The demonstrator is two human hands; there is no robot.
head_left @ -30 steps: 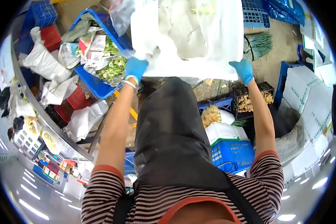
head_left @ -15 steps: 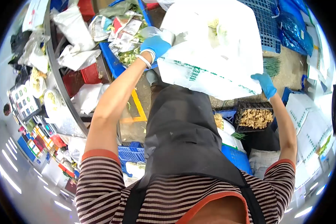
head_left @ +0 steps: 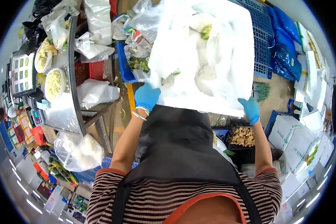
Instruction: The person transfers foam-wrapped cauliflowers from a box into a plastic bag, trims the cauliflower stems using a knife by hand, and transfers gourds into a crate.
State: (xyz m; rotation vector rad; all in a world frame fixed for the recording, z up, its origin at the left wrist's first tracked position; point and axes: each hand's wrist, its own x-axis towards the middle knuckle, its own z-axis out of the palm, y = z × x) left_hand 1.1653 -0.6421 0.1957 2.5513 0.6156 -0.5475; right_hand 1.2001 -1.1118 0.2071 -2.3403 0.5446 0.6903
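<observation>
A large white foam box (head_left: 243, 52) is in front of me, its open top facing me. White plastic lining (head_left: 218, 48) and a vegetable in a white foam net (head_left: 202, 24) with green leaves lie inside it. My left hand (head_left: 147, 96), in a blue glove, is closed at the near left corner of the box, beside the loose plastic. At the near right corner, my right hand (head_left: 251, 111), also gloved in blue, grips the rim with the thumb on the edge. The fingers under the box are hidden.
On the left is a metal table (head_left: 71, 93) with baskets of pale food (head_left: 55, 84) and a scale (head_left: 37, 116). A blue bin (head_left: 124, 65) holds scraps. A black crate of ginger-like roots (head_left: 242, 136) sits below right. Blue crates (head_left: 262, 41) stand behind.
The box has tilted, so its printed near side is out of sight and more of its inside shows. My left hand has moved from the left side down to the near corner.
</observation>
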